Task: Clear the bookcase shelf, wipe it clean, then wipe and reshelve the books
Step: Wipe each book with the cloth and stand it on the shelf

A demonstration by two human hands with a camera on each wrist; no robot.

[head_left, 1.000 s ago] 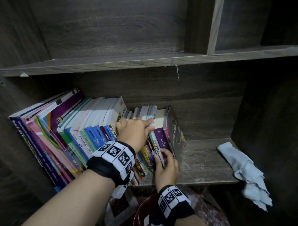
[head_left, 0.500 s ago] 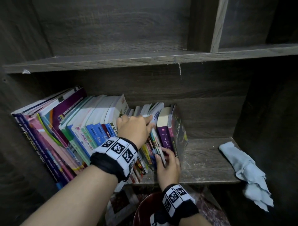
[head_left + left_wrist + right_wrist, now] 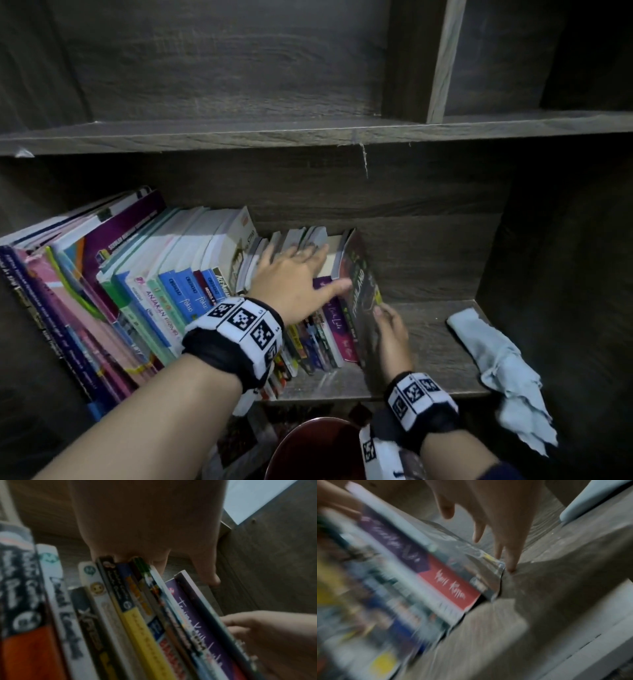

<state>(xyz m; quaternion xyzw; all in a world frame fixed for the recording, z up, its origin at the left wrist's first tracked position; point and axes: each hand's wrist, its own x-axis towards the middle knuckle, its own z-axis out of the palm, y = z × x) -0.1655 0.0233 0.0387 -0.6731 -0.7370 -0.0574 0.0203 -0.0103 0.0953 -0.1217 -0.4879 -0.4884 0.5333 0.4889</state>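
Still mid-clearing: left hand (image 3: 291,274) spread flat over the small books (image 3: 308,339), right hand (image 3: 390,329) fingers straight against the dark end book (image 3: 363,298); squeezing evenly should lift them together.

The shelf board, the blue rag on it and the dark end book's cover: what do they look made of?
Shelf board: grey wood-grain panel, matt, probably laminated board; printed-looking grain, pale edge strip, dusty scuffs.
Blue rag: soft woven or microfibre cloth; crumpled folds, frayed edge hanging over the front.
Dark end book: paper pages under a glossy cover, possibly plastic-wrapped; glints show in the right wrist view.
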